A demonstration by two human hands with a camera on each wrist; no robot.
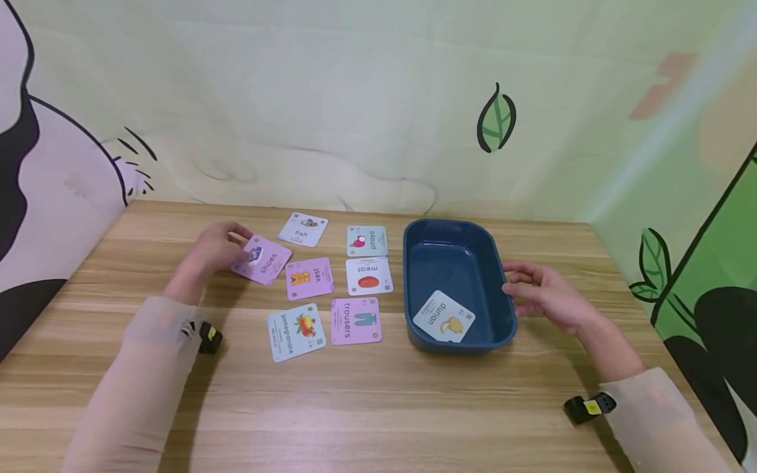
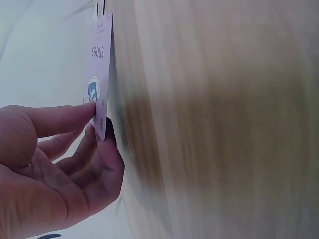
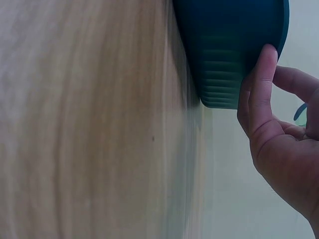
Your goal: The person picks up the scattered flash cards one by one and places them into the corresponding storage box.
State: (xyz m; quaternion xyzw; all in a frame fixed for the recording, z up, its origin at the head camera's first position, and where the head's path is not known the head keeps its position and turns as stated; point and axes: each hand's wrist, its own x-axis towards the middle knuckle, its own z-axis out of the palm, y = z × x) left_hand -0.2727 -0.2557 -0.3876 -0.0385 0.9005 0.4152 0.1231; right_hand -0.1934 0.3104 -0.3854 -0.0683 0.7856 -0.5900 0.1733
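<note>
My left hand (image 1: pixel 219 248) pinches a purple card marked "shoes" (image 1: pixel 269 264) at its near left corner; in the left wrist view the card (image 2: pixel 99 64) is seen nearly edge-on between thumb and fingers, tilted off the table. Around it lie cards for fish (image 1: pixel 303 229), vest (image 1: pixel 310 278), pitaya (image 1: pixel 367 241), meat (image 1: pixel 369 276), trousers (image 1: pixel 357 321) and pomegranate (image 1: pixel 298 332). A dark blue bin (image 1: pixel 411 315) stands to their right, with a "durian" card (image 1: pixel 445 316) inside. My right hand (image 1: pixel 547 295) touches the bin's right outer side near the rim, fingers fairly straight.
All this is on a wooden table (image 1: pixel 378 407), backed by a pale cloth (image 1: pixel 296 98) printed with cartoon shapes. Black wrist cameras (image 1: pixel 211 338) are strapped at both sleeves.
</note>
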